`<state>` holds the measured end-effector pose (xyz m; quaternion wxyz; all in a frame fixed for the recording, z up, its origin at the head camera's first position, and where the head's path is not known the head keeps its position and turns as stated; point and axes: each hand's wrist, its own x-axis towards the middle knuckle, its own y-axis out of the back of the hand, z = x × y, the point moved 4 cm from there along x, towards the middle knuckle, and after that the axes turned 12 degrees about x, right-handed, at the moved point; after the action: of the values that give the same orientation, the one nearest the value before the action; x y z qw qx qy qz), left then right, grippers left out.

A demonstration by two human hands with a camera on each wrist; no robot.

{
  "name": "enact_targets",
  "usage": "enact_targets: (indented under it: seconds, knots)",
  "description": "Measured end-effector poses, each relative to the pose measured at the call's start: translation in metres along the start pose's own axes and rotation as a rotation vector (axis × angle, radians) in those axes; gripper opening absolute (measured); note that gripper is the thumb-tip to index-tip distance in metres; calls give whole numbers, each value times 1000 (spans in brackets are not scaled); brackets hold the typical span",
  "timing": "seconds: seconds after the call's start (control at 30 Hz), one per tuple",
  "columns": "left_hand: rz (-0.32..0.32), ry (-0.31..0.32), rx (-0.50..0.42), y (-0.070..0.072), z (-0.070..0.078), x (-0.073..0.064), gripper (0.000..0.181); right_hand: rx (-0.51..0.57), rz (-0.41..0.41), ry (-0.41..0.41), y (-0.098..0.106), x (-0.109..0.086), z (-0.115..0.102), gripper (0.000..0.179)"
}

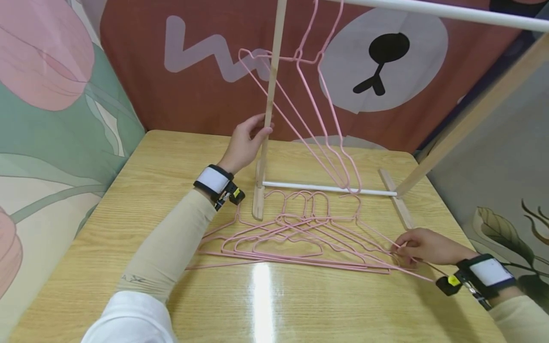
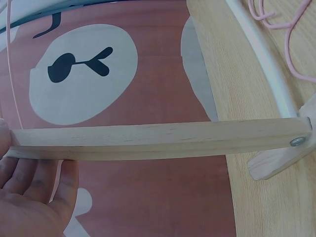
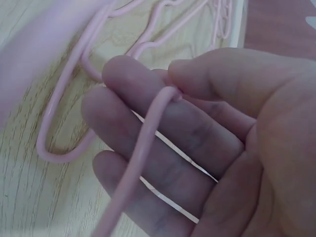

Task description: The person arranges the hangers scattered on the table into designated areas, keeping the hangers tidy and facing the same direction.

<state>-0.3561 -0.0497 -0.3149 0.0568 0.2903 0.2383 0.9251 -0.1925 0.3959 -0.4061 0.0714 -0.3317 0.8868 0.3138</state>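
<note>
My left hand (image 1: 245, 143) grips the left wooden post (image 1: 272, 78) of a small garment rack, thumb on one side and fingers on the other, as the left wrist view also shows. My right hand (image 1: 422, 245) pinches one end of a pink clothes hanger (image 1: 377, 231) between thumb and fingers at the right side of a pile. Its bent end (image 3: 150, 118) crosses in front of the fingers in the right wrist view. Several more pink hangers (image 1: 296, 259) lie overlapping on the table. Two pink hangers (image 1: 330, 90) hang from the rack's white top rail (image 1: 450, 12).
The rack stands on a wooden table (image 1: 206, 309), with a white lower bar (image 1: 326, 188) between its feet and a right wooden post (image 1: 476, 114). A brown printed cloth (image 1: 193, 100) with a bear face hangs behind. Patterned cloth (image 1: 55, 143) covers the left side.
</note>
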Motion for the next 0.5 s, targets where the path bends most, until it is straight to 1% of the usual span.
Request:
enact_targets:
  seconds: [0.13,0.23,0.4,0.5]
  knots:
    - [2,2,-1,1,0,0,38,45,-24,56,3,-1,3,18]
    - [-1,12,1,1,1,0,39,105,-53,84,7,-3,6,21]
    - [-7,31,0,1,2,0,39,269,-126,94,12,-9,10,28]
    - [-8,32,-5,1,3,0,39,385,-198,102,14,-11,11,40]
